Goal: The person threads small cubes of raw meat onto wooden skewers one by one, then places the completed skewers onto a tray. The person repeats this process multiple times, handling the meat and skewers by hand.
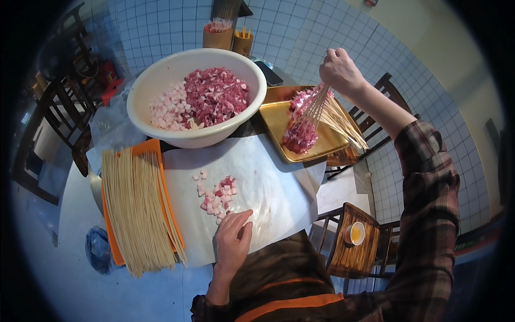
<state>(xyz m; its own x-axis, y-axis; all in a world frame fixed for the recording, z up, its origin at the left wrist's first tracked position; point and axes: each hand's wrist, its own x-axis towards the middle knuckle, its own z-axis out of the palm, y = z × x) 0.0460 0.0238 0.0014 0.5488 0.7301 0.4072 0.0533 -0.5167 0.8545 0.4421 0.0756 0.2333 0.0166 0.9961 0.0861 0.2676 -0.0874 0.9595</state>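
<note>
My right hand [342, 70] is closed on the ends of a bundle of thin skewers [316, 104], raised above a gold metal tray [328, 151]. Raw meat [301, 139] is on the lower ends of that bundle, at the tray. More meat skewers [342, 120] lie behind it, their bare ends over the tray's right rim. My left hand [234, 237] rests at the near edge of a pale sheet [273, 193], fingers apart and holding nothing. Just beyond its fingertips are diced fat and bits of red meat [217, 197].
A large white bowl [193, 141] holds diced fat [171, 105] and red meat [217, 96]. Many bare skewers [136, 213] lie on an orange tray [114, 245] at left. A phone [268, 73] and skewer holders [217, 40] stand behind. A paper cup [355, 233] sits on a wooden chair [350, 257].
</note>
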